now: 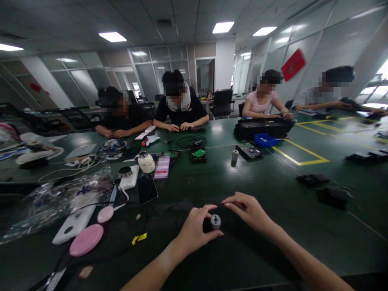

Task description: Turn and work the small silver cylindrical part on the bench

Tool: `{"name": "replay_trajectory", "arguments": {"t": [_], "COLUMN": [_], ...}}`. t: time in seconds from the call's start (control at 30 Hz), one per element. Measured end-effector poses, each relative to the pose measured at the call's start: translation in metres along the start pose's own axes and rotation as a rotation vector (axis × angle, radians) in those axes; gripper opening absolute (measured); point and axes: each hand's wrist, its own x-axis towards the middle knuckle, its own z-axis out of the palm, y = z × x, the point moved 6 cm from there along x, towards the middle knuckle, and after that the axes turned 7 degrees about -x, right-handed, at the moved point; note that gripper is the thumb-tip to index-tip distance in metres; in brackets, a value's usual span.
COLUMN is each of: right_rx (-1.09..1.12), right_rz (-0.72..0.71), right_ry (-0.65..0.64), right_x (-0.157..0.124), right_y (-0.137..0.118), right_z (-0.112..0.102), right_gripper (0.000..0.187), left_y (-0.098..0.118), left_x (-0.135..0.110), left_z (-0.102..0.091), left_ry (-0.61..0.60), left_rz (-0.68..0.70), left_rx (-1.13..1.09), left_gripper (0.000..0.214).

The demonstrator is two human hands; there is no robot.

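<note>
My left hand (194, 230) is closed around a small dark cylinder with a silver end cap (215, 221), thumb and fingers pinching it just above the green table (230, 182). My right hand (250, 210) is beside it to the right, its fingers curled, with the fingertips touching a dark object that lies flat on the table behind the cylinder. What the right fingers grip is hard to make out against the dark surface.
A black phone (146, 188), pink discs (86, 239), a white device (74, 220), cables and plastic bags (54, 198) lie at left. Circuit boards (199, 154), a blue bin (266, 140) and black cases (332, 197) sit further out. Several people work along the far edge.
</note>
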Motion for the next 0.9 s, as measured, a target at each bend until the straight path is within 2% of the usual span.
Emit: {"name": "replay_trajectory", "arguments": {"t": [0.13,0.4,0.57,0.67,0.77,0.9], "right_rx": [-0.099,-0.223,-0.242,-0.183,-0.004,0.085], "right_rz": [0.098,0.133,0.135,0.095,0.028,-0.083], "right_ry": [-0.029,-0.153,-0.139,-0.075,0.009,0.014], "right_x": [-0.007,-0.007,-0.009,-0.009,-0.009,-0.011], "right_y": [0.022,0.041,0.047,0.037,0.016,-0.013], "right_z": [0.000,0.020,0.022,0.021,0.018,0.024], "right_gripper": [0.021,0.019,0.021,0.018,0.021,0.022], "left_y": [0.001,0.001,0.001,0.000,-0.001,-0.003], "left_x": [0.000,0.000,0.000,0.000,0.000,0.000], "left_z": [0.000,0.001,0.000,0.000,0.001,0.002], "left_ry": [-0.005,-0.014,-0.020,-0.019,-0.006,0.008], "left_rz": [0.001,-0.029,-0.031,-0.023,-0.001,0.010], "left_rx": [0.006,-0.014,-0.020,-0.017,-0.006,-0.007], "left_gripper": [0.069,0.070,0.070,0.070,0.070,0.070]}}
